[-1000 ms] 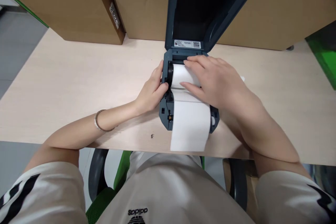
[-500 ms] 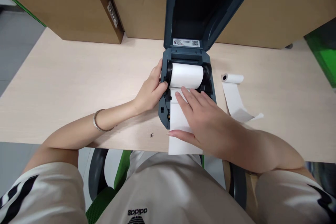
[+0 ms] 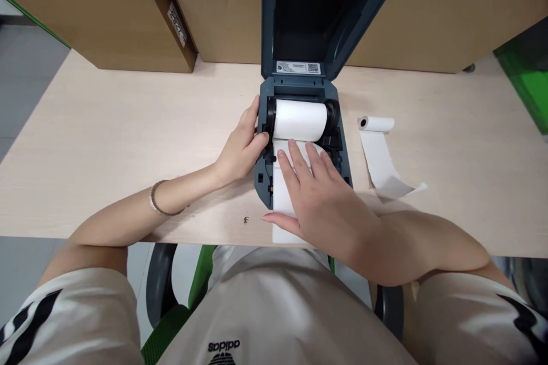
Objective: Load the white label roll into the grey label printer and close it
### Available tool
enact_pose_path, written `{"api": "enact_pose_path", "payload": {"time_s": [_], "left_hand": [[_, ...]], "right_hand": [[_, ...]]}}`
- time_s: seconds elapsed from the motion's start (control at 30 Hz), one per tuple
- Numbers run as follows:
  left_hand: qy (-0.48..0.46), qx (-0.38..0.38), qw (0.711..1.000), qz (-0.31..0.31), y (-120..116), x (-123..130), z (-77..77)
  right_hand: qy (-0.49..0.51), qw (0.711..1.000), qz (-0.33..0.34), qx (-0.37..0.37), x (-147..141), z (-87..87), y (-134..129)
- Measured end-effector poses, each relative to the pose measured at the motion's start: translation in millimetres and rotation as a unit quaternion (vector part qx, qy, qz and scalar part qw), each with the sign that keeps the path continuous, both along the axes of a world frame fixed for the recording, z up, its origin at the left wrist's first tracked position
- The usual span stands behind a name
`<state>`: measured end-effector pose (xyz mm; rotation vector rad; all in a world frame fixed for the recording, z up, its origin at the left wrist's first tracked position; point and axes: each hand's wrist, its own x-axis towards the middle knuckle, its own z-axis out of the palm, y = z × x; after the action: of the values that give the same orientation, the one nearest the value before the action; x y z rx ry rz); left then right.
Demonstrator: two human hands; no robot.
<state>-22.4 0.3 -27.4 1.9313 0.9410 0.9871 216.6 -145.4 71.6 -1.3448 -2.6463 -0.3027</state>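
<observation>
A dark blue-grey printer (image 3: 264,177) stands with its lid (image 3: 325,11) raised. Inside it, a white paper roll (image 3: 299,120) sits between two black holders, and its paper strip (image 3: 285,194) runs toward me past the printer's front. My left hand (image 3: 242,148) grips the printer's left side, thumb on the edge by the roll holder. My right hand (image 3: 317,194) lies over the strip with its fingers spread, fingertips just below the roll; it hides part of the strip and of the printer's right front.
A small white roll (image 3: 379,124) with a loose paper tail lies right of the printer. Cardboard boxes (image 3: 98,17) stand along the table's back. A small dark bit (image 3: 245,220) lies near the front edge of the pale table (image 3: 107,142).
My right hand has shifted slightly left over the paper strip. Less of the strip shows beyond the table's front edge. The whole view has shifted a little.
</observation>
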Motion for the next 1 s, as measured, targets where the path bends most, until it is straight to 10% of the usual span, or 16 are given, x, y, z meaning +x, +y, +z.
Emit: {"api": "enact_pose_path", "payload": {"time_s": [1.0], "left_hand": [[-0.036,-0.020,0.999,-0.010,-0.2,-1.3,-5.8]], "right_hand": [[-0.063,0.995,0.072,0.033,14.0,19.7,-8.0]]}}
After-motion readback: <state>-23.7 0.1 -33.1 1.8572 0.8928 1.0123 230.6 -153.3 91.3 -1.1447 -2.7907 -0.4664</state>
